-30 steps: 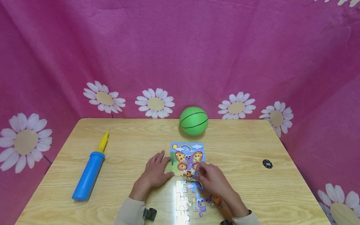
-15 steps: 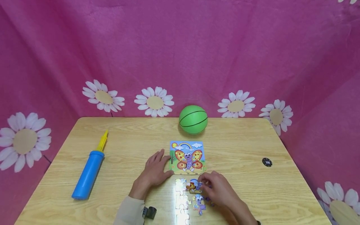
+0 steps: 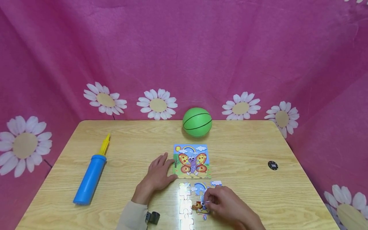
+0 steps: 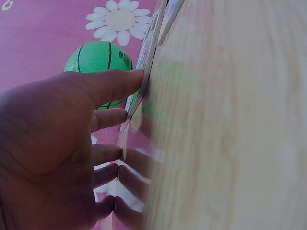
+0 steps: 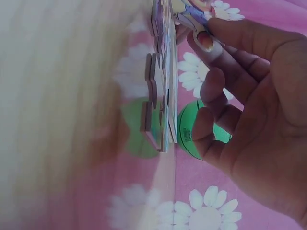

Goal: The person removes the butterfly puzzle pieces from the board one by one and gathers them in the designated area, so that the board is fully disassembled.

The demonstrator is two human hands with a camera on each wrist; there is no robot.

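Note:
In the head view my left hand rests on the table, fingers spread. Its thumb and index finger touch the left edge of a square butterfly picture board; the left wrist view shows the thumb against that edge. My right hand pinches a jigsaw piece with a red-orange wing pattern between thumb and fingers. This piece is raised off the table in the right wrist view. Below it lies a purple jigsaw piece, mostly covered. A rainbow piece lies just above.
Joined, glare-washed jigsaw pieces form a column on the left. A cloud piece lies right of the rainbow piece. A green ball stands at the back, a blue hand pump at left, a black chip at right.
My right hand has brought the wing piece from over the picture board down toward the purple piece, uncovering the board and the cloud piece. The left hand stays in place.

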